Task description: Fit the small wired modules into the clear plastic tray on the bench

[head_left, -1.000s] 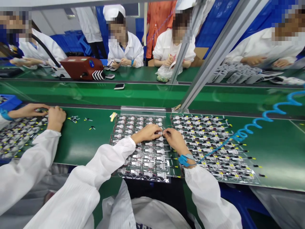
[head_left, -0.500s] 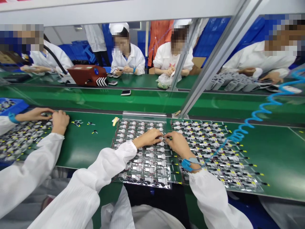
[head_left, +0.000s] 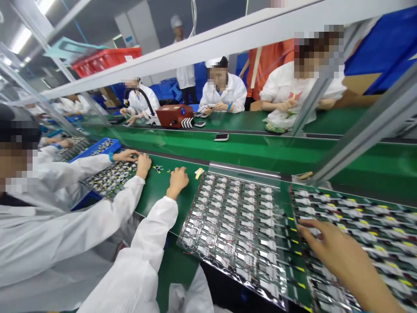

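Observation:
My left hand [head_left: 178, 179] is stretched out over the green bench, fingers apart, beside a few small loose parts with yellow tips [head_left: 168, 171]. Nothing shows in its grasp. My right hand [head_left: 335, 248] is at the left edge of the right-hand clear tray [head_left: 309, 278], thumb and forefinger nearly together; anything between them is too small to make out. Between my hands lies another clear plastic tray [head_left: 211, 256], filled with rows of small white modules [head_left: 246, 215] with thin wires. Black leads with yellow ends [head_left: 298, 253] stick out along its right side.
At left, a co-worker's hands [head_left: 143, 165] work over another filled tray [head_left: 110, 179], near more loose parts [head_left: 158, 168]. A blue bin [head_left: 106, 145] stands behind. A metal post [head_left: 368, 121] rises from the bench's far edge. More people sit across the line.
My hands have separated from the middle tray's right edge: the left went left to the loose parts, the right to the right tray. The view has turned left.

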